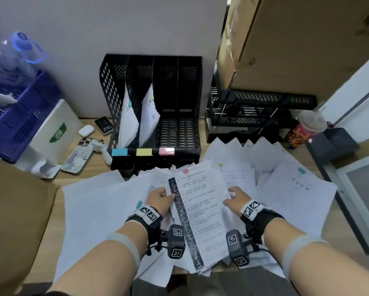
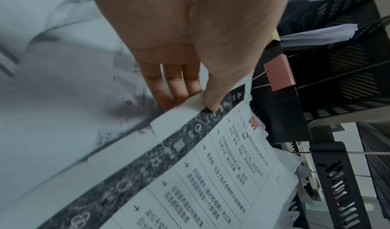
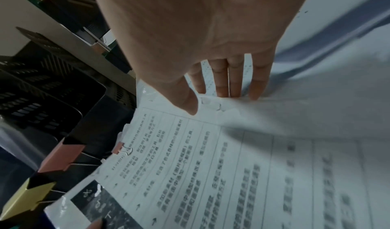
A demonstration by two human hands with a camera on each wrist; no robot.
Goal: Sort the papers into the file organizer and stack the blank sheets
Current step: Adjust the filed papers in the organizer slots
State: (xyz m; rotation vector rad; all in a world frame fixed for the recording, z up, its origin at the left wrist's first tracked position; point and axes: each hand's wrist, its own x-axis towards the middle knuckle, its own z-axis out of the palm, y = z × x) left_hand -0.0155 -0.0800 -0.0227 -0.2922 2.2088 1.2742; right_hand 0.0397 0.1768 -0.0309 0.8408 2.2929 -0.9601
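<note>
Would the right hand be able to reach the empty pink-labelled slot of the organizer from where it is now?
Probably yes. The pink-labelled slot stands open just beyond the papers, nothing blocking it. However, the right hand grips the pink-clipped document together with the left hand, so the document would travel along.

There is one black organizer point(image 1: 180, 99) with four slots, and two of the slots hold papers point(image 1: 128, 122). Three big clips point(image 1: 166, 151) sit on its near edge: one blue, one yellow, one pink. Far left lie two phones point(image 1: 78, 153) and one earbud case point(image 1: 86, 130).
</note>
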